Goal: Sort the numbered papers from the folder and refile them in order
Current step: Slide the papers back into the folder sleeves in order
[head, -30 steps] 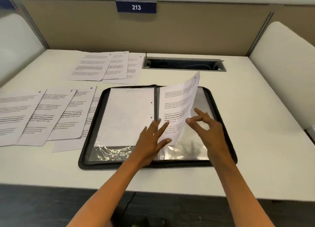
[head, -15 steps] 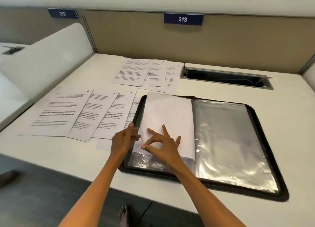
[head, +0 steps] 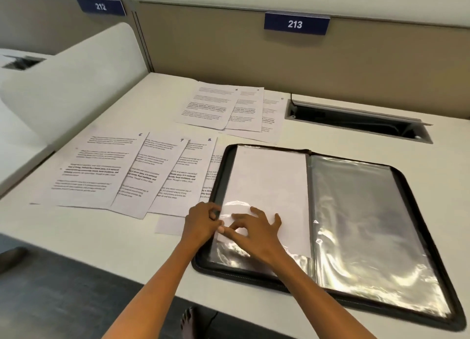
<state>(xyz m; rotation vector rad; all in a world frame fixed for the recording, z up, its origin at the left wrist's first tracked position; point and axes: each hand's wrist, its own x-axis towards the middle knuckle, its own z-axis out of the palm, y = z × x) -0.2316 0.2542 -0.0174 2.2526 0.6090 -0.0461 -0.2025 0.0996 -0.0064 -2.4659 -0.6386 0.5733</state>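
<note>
A black zip folder [head: 417,303] lies open on the desk, with clear plastic sleeves on both sides. The left sleeve [head: 229,256] holds a white sheet [head: 269,186] with its blank side up. My left hand [head: 201,224] pinches the lower left edge of that sleeve. My right hand [head: 256,233] rests on the sheet beside it, fingers spread, with its thumb and forefinger reaching toward the left hand. Printed papers marked 6 [head: 101,170], 7 [head: 155,175] and 8 [head: 188,178] lie fanned out left of the folder. Three more papers [head: 211,104] lie at the back.
One more printed sheet [head: 212,178] is partly tucked under the folder's left edge. A cable slot [head: 356,121] is sunk into the desk behind the folder. White side dividers and a beige back panel with the sign 213 [head: 296,23] enclose the desk.
The printed sheet that stood upright over the folder's middle now lies face down on the left side. Both hands have moved to the lower left corner of the left sleeve. The camera has swung left.
</note>
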